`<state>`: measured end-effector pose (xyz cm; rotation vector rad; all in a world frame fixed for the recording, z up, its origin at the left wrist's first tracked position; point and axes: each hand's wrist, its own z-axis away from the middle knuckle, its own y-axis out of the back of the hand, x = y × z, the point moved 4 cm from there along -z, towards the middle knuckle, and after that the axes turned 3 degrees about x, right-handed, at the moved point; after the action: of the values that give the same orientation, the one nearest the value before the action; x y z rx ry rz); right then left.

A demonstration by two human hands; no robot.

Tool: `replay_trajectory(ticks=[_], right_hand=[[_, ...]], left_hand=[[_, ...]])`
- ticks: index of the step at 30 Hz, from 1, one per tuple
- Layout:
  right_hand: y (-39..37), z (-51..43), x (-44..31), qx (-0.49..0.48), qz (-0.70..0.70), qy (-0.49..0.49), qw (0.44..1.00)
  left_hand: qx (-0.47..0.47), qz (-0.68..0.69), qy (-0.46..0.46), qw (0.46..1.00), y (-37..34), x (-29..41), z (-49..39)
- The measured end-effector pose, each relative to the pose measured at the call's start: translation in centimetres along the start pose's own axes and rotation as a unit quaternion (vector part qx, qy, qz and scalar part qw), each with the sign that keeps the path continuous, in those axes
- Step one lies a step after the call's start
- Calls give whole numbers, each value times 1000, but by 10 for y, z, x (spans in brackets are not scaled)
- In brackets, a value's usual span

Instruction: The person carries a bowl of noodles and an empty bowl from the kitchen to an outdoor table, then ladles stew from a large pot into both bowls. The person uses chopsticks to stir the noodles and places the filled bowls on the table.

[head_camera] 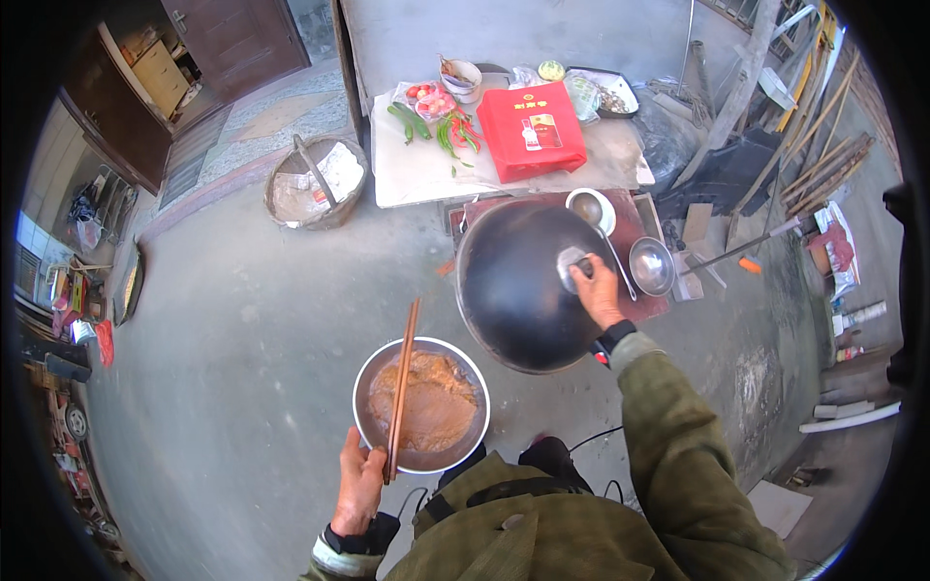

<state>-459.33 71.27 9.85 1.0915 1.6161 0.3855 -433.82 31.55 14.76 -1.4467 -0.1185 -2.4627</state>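
Note:
My left hand point(360, 476) grips the rim of a metal bowl point(360, 378) at its lower left, and its thumb presses a pair of wooden chopsticks point(403, 378) across the bowl. Inside lies a wet, reddish-brown food mixture point(436, 407). My right hand point(599, 290) is closed around the knob of a large dark domed lid point(516, 290), which tilts in front of a low reddish table point(639, 210). Whatever is behind the lid is hidden. Close to its right edge are a white bowl point(607, 210), a long-handled ladle point(621, 269) and a shiny metal bowl point(652, 266).
A board-topped table point(414, 181) bears green and red peppers point(458, 134), bagged tomatoes point(429, 98) and a red gift bag point(530, 138). On the floor to its left stands a wicker basket point(290, 200). Wooden poles point(741, 94) lean at the right; a cable point(596, 437) runs near my feet.

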Motion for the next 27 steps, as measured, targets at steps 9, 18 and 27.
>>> replay_trajectory(ticks=[9,18,27], right_hand=[[-68,-52,-4,-123,56,5,991],[-76,-77,-6,-145,42,35,988],[-51,-76,9,-170,-53,2,984]], left_hand=[[95,71,20,993,-46,24,28],[82,125,22,989,-92,39,36],[66,103,12,992,-138,66,6]])
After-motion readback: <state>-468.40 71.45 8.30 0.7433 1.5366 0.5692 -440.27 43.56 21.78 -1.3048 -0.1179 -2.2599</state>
